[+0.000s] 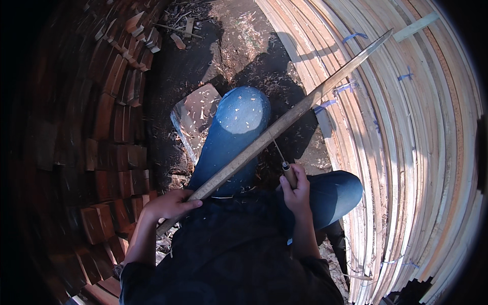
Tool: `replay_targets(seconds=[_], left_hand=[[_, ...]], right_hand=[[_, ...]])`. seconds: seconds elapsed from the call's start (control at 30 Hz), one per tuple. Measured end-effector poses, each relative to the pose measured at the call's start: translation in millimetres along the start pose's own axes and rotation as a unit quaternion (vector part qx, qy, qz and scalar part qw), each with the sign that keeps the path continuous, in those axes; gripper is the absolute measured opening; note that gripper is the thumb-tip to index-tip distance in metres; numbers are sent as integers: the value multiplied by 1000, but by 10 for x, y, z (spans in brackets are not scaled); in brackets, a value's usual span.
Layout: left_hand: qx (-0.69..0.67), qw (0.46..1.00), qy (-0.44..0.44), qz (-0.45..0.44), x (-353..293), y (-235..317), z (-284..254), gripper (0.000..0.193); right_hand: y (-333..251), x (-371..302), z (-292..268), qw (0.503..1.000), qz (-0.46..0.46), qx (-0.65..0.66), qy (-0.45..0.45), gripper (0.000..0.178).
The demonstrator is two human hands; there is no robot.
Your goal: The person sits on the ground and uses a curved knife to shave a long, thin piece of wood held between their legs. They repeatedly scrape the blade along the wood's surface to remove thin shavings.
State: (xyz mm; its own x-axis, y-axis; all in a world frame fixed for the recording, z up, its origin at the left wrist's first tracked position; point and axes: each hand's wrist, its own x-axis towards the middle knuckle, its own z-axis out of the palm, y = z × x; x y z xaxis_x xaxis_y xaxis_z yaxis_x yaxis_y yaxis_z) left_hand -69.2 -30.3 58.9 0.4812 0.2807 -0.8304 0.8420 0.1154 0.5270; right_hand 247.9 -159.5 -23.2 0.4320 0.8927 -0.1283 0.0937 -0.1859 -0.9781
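Note:
A long wooden pole [264, 138] slants across my lap, from the lower left up to a pale, tapered tip over the stacked boards at the upper right. My left hand [170, 204] is closed round it near its lower end. In my right hand [297, 192] is a wooden-handled tool with a thin metal shaft or blade [289, 174]; my fingers are wrapped round the handle. Its thin metal end reaches up to the pole's lower edge near the middle; whether it touches the wood I cannot tell.
Long pale boards [376, 168], tied with blue strips [325, 105], are stacked along my right. Dark, reddish cut timber [109, 173] is piled on my left. Wood shavings lie on the ground [239, 30], on my blue trousers [239, 109] and on a flat slab [199, 109] beside my knee.

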Motion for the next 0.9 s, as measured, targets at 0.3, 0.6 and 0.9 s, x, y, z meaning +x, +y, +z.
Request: replay_targets(seconds=[0.3, 0.6, 0.9], left_hand=[[35, 983, 125, 129, 93, 133, 228, 28], [-112, 983, 146, 13, 49, 187, 279, 40], [-83, 987, 136, 7, 243, 216, 299, 44]], right_hand=[[161, 24, -50, 997, 51, 42, 45, 25], [143, 102, -79, 993, 50, 80, 66, 21], [-320, 254, -165, 984, -71, -162, -4, 28]])
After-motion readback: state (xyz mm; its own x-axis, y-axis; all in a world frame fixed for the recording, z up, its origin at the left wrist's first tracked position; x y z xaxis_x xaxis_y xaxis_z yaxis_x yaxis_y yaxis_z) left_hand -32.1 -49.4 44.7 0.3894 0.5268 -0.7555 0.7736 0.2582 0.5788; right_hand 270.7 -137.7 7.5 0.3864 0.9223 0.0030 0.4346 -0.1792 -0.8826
